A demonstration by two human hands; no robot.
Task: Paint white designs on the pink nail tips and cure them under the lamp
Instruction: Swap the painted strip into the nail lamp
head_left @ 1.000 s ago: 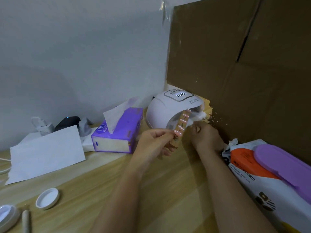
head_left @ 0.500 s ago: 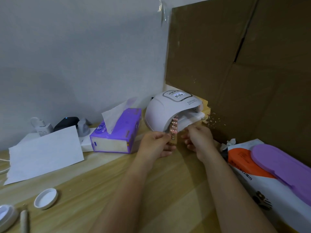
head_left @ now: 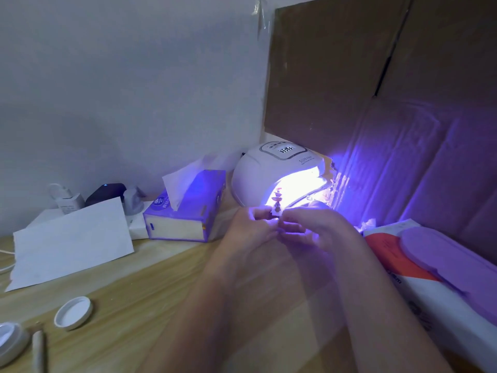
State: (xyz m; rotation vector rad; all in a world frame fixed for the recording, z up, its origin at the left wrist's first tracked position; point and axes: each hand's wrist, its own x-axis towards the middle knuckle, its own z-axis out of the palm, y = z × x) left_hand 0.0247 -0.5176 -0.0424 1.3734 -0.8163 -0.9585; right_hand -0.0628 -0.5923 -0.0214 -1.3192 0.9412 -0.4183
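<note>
A white dome-shaped curing lamp stands at the back of the wooden table and glows bright violet from its opening. A narrow strip carrying pink nail tips pokes edge-on into the lit opening. My left hand pinches the strip's near end from the left. My right hand pinches the same end from the right. The tips' painted faces are washed out by the glare.
A purple tissue box sits left of the lamp, a white paper sheet further left. A white jar lid, a jar and a stick lie near the front left. A wipes pack with a purple lid lies at right. Cardboard stands behind.
The strip has gone forward into the lamp's opening, and the lamp has switched on, flooding the scene violet. My right hand has come in to hold the strip's end beside my left.
</note>
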